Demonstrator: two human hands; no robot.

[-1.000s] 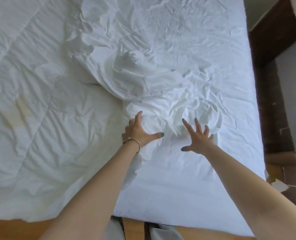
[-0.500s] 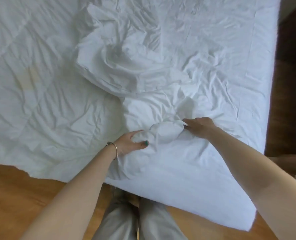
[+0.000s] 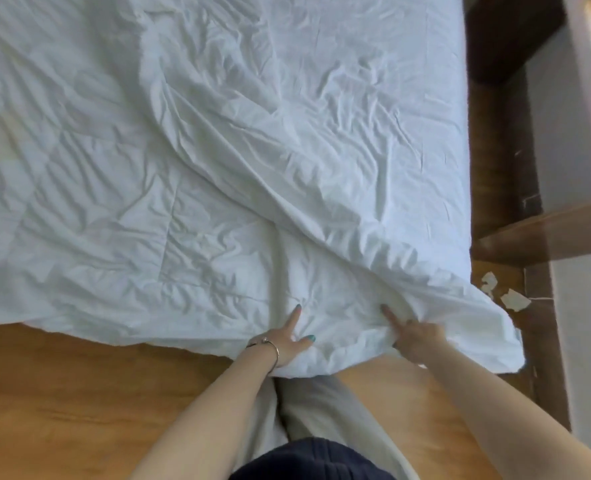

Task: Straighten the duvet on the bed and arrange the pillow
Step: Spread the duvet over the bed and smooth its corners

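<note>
Duvet (image 3: 121, 188) straightening is under way: left hand (image 3: 285, 341) and right hand (image 3: 417, 337) both pinch its near edge; next, I judge, pull it flat over the bed (image 3: 408, 81).

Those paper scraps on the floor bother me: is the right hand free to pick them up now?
Probably not yet: the right hand is gripping the duvet edge, which drapes between it and the paper scraps.

Wooden floor (image 3: 79, 403), warm orange-brown, runs along the near edge. Right of it a dark wooden frame (image 3: 501, 140); beyond that a pale wall (image 3: 557, 140). Crumpled paper scraps (image 3: 514, 299) lie on floor beside the frame
</note>
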